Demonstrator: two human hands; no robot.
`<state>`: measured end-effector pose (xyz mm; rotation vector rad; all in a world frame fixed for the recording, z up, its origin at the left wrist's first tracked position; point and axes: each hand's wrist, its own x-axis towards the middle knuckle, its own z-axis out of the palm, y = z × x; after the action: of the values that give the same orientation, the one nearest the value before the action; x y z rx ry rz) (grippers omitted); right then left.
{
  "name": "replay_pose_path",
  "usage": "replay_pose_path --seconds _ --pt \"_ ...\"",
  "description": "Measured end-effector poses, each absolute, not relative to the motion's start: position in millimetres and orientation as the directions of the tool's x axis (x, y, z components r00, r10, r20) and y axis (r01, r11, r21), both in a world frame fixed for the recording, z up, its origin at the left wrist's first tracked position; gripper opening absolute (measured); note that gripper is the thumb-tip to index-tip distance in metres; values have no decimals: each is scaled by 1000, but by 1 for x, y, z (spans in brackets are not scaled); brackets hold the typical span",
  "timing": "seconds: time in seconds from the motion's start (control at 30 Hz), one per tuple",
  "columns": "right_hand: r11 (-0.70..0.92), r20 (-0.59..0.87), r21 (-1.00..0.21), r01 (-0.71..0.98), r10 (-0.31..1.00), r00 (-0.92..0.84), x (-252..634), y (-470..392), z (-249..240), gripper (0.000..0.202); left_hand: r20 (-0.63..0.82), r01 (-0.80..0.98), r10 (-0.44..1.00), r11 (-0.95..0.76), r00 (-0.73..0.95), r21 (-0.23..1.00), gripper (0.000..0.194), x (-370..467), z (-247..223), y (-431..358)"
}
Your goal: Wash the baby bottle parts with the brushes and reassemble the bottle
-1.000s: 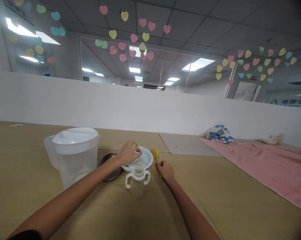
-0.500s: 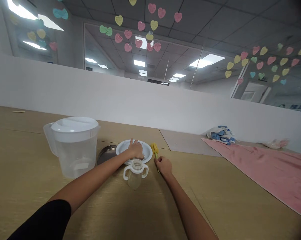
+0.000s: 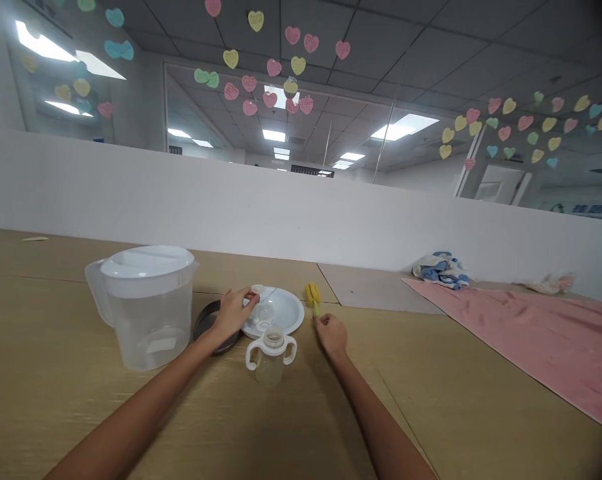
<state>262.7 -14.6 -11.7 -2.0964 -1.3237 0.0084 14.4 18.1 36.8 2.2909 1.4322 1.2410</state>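
Observation:
My left hand (image 3: 235, 312) is closed, thumb and fingers pinching a small whitish, translucent round piece (image 3: 258, 289) over the left rim of the white plate (image 3: 291, 310). A clear bottle part (image 3: 264, 316) lies on that plate. My right hand (image 3: 332, 335) is closed around the green handle of a sponge bottle brush (image 3: 313, 293), whose yellow head points away from me, right of the plate. Between my forearms stands a clear baby bottle (image 3: 271, 363) with two white side handles and an uncovered mouth. Partly behind my left hand rests a round metal tray (image 3: 205, 325).
A large clear pitcher (image 3: 153, 320) with a white lid stands at left. To the right, a pink cloth (image 3: 521, 340) covers part of the table, with a crumpled blue-and-white cloth (image 3: 441, 270) by the low white wall (image 3: 281, 213).
My left hand has moved left from the plate's middle to its left rim, lifting the small translucent piece. The clear part on the plate now shows. My right hand keeps its hold on the brush.

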Motion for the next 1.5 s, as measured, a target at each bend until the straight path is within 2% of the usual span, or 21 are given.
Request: replay_pose_path --seconds 0.1,0.17,0.23,0.3,0.4,0.5,0.57,0.7,0.83,0.97,1.27,1.5 --pt "-179 444 -564 806 757 479 257 -18 -7 28 621 555 774 -571 119 605 27 12 21 15" --pt "-17 583 -585 811 686 435 250 -22 -3 29 664 522 742 -604 93 602 28 13 13 13" --pt "174 721 -548 818 594 356 243 -27 -1 31 694 510 716 -627 78 589 28 15 6 11" --pt "323 827 -435 840 513 231 238 -31 0 33 708 493 703 -641 68 588 27 17 0 9" --pt "458 908 -133 879 411 -77 235 -33 -2 31 708 461 705 -644 48 610 27 19 -9 7" --pt "445 885 119 888 357 -298 238 -32 -5 28 691 431 723 -631 25 645 27 20 -15 5" --pt "384 890 180 905 328 -316 241 -32 -6 26 679 414 734 -625 22 662 27 21 -16 5" --pt "349 917 152 925 300 -264 244 -32 -5 25 664 394 748 -617 22 681 27 21 -15 3" --pt "378 903 173 909 308 -300 242 -32 -7 23 648 382 762 -602 10 702 28 21 -13 2" --pt "338 902 160 927 331 -277 243 -31 -9 24 643 382 766 -593 -4 709 28 21 -14 2" --pt "379 914 76 922 342 -217 240 -36 -5 26 668 405 744 -621 33 672 28 21 -16 4" --pt "336 906 126 933 344 -246 241 -36 -4 26 712 451 701 -644 26 618 29 21 -19 2"
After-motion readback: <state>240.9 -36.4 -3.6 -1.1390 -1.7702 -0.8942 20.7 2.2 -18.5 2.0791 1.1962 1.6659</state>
